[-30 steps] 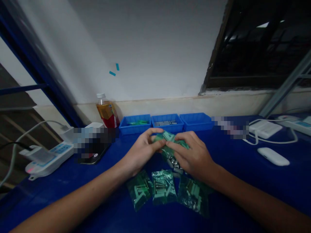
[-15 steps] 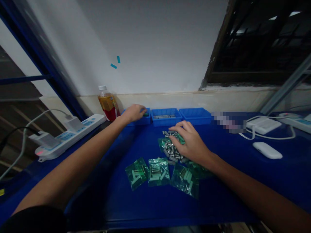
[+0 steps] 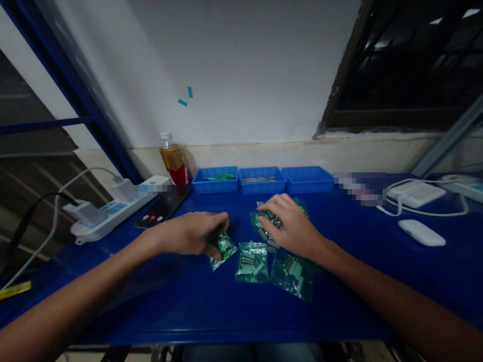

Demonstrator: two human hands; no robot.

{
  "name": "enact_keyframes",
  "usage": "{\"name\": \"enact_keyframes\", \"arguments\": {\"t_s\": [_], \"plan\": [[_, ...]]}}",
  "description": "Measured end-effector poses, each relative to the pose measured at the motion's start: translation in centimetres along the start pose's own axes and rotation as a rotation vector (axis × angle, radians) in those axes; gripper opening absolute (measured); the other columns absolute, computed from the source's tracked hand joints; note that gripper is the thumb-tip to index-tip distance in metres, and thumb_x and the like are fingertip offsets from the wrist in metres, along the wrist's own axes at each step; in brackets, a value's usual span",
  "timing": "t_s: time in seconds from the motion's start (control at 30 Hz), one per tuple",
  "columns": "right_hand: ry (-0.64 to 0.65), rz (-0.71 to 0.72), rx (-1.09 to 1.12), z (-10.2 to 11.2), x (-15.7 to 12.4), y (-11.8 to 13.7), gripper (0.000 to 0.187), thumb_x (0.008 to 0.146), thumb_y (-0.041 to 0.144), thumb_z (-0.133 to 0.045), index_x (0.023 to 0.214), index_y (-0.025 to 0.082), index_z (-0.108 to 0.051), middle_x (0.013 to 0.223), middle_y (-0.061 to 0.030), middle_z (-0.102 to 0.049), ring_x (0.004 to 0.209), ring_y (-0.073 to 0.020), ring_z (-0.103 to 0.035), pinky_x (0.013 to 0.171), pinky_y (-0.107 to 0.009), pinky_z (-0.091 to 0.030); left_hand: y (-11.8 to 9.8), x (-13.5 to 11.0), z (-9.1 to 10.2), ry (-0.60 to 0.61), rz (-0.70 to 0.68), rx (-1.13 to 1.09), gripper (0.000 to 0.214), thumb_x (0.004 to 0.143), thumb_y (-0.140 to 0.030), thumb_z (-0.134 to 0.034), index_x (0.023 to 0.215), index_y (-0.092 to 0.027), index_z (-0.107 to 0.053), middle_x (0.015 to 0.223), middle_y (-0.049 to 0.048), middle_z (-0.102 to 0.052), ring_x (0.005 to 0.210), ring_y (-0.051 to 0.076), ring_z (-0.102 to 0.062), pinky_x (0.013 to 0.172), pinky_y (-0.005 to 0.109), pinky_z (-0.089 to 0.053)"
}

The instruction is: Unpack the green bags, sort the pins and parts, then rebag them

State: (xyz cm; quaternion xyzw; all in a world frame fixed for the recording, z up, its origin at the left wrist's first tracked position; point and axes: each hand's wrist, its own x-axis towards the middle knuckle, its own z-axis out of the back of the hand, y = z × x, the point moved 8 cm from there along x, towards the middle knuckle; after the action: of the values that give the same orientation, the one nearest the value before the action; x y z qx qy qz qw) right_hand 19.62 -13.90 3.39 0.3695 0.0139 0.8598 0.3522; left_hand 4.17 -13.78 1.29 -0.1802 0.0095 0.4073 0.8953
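On the blue table (image 3: 181, 306), L hand (image 3: 188, 234) has thumb & fingers closed round a green plastic pkt (image 3: 227, 245), pinching it; pkt is tilted, partly hidden by the hand, contents hard to make out. R hand (image 3: 292, 223) is over the pile of small metal parts (image 3: 264, 235), fingers curled, gap btwn thumb & index; can't tell if it has hold of any part. Green film (image 3: 254, 219) shows at the pile's edge.

Nearer the front edge lie 2 filled pkts: mid pkt (image 3: 252, 264), just R of the held one, w/ screws & pale pcs inside, then R pkt (image 3: 293, 275) just beside it, w/ similar pale pcs.

Behind, in a row by the wall: L bin (image 3: 215, 188) w/ green stuff, mid bin (image 3: 263, 188) w/ thin pale rods, R bin (image 3: 309, 186). L of the bins: btl (image 3: 174, 162) w/ white cap, phone (image 3: 164, 207) lying flat, pwr strip (image 3: 101, 226) w/ plugs in. Far R: white case (image 3: 421, 233) nr a white cable (image 3: 430, 213).
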Motion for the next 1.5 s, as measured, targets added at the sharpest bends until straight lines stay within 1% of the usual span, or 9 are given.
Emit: {"name": "enact_keyframes", "arguments": {"t_s": [0.2, 0.4, 0.53, 0.73, 0.9, 1.1, 1.2, 1.33, 1.5], "plan": [[0.017, -0.141, 0.139, -0.3, 0.0, 0.0, 0.018, 0.082, 0.026, -0.057, 0.096, 0.015, -0.062, 0.077, -0.0041, -0.060, 0.077, -0.0177, -0.053, 0.072, -0.033, -0.042, 0.8, 2.6, 2.1, -0.272, -0.067, -0.275, 0.018, 0.084, -0.031, -0.055, 0.094, -0.016, -0.055, 0.087, 0.0020, -0.062, 0.078, 0.016, -0.057, 0.070, 0.026, -0.044], [0.081, -0.620, 0.832, -3.4, -1.1, -1.6, 0.034, 0.085, 0.046, -0.047, 0.095, 0.015, -0.055, 0.065, 0.0004, -0.058, 0.057, -0.0114, -0.052, 0.055, -0.026, -0.040, -2.4, 0.5, 2.5, -0.786, -0.259, -0.174, 0.020, 0.085, -0.008, -0.044, 0.095, -0.018, -0.059, 0.100, 0.0060, -0.055, 0.100, 0.018, -0.055, 0.086, 0.034, -0.047], [-0.113, -0.713, 0.972, -3.2, -1.7, -2.2, 0.033, 0.073, 0.040, -0.064, 0.094, 0.017, -0.053, 0.065, 0.0037, -0.055, 0.056, -0.0097, -0.051, 0.052, -0.023, -0.038, -3.9, -0.2, 0.6, -0.763, -0.367, -0.055, 0.033, 0.083, -0.003, -0.043, 0.106, -0.021, -0.059, 0.112, 0.0070, -0.050, 0.115, 0.020, -0.049, 0.095, 0.039, -0.045], [-0.281, -0.545, 0.720, -1.1, -1.6, -2.6, 0.033, 0.076, 0.029, -0.062, 0.106, 0.017, -0.056, 0.069, 0.0015, -0.057, 0.059, -0.0119, -0.054, 0.055, -0.026, -0.043, -3.3, 0.2, 0.4, -0.694, -0.211, -0.134, 0.028, 0.086, -0.031, -0.055, 0.113, -0.021, -0.058, 0.110, 0.0073, -0.054, 0.107, 0.022, -0.048, 0.094, 0.042, -0.040], [-0.317, -0.012, 0.227, 1.8, -1.0, 1.9, 0.017, 0.081, 0.010, -0.051, 0.085, 0.020, -0.065, 0.082, -0.0038, -0.065, 0.078, -0.0163, -0.059, 0.070, -0.033, -0.046, -1.7, 1.0, -0.2, -0.611, -0.051, -0.658, 0.040, 0.094, -0.043, -0.032, 0.084, -0.016, -0.060, 0.080, 0.0027, -0.058, 0.078, 0.016, -0.052, 0.075, 0.030, -0.041], [-0.210, 0.241, 0.024, 1.2, -1.6, 4.3, 0.028, 0.079, 0.004, -0.048, 0.093, 0.021, -0.066, 0.094, -0.0074, -0.064, 0.086, -0.0193, -0.057, 0.073, -0.037, -0.046, -0.7, 2.4, -1.9, -0.492, 0.038, -1.094, 0.029, 0.082, -0.044, -0.056, 0.079, -0.015, -0.056, 0.066, -0.0018, -0.052, 0.059, 0.010, -0.047, 0.056, 0.022, -0.037], [-0.183, 0.203, 0.041, 0.9, -1.4, 4.0, 0.027, 0.080, 0.007, -0.050, 0.096, 0.021, -0.066, 0.098, -0.0078, -0.063, 0.093, -0.0202, -0.055, 0.077, -0.038, -0.047, 1.4, 2.6, 1.1, -0.614, 0.054, -0.934, 0.026, 0.082, -0.040, -0.055, 0.083, -0.015, -0.057, 0.074, 0.0013, -0.059, 0.064, 0.012, -0.054, 0.059, 0.023, -0.042], [-0.194, 0.151, 0.081, 1.4, -1.2, 3.9, 0.019, 0.082, 0.012, -0.052, 0.093, 0.019, -0.066, 0.092, -0.0075, -0.061, 0.090, -0.0192, -0.054, 0.079, -0.037, -0.046, 5.6, 2.4, 8.3, -0.931, 0.188, -0.168, 0.026, 0.083, -0.035, -0.053, 0.097, -0.016, -0.062, 0.085, 0.0056, -0.065, 0.072, 0.016, -0.058, 0.068, 0.028, -0.044], [-0.110, 0.136, 0.110, 1.9, -1.2, 4.1, 0.015, 0.083, 0.019, -0.052, 0.092, 0.018, -0.064, 0.083, -0.0058, -0.062, 0.080, -0.0179, -0.053, 0.075, -0.037, -0.043, 9.9, 6.1, 10.8, -0.797, 0.369, 0.337, 0.034, 0.087, -0.032, -0.044, 0.112, -0.019, -0.062, 0.106, 0.0121, -0.066, 0.090, 0.026, -0.061, 0.076, 0.035, -0.044]]}}
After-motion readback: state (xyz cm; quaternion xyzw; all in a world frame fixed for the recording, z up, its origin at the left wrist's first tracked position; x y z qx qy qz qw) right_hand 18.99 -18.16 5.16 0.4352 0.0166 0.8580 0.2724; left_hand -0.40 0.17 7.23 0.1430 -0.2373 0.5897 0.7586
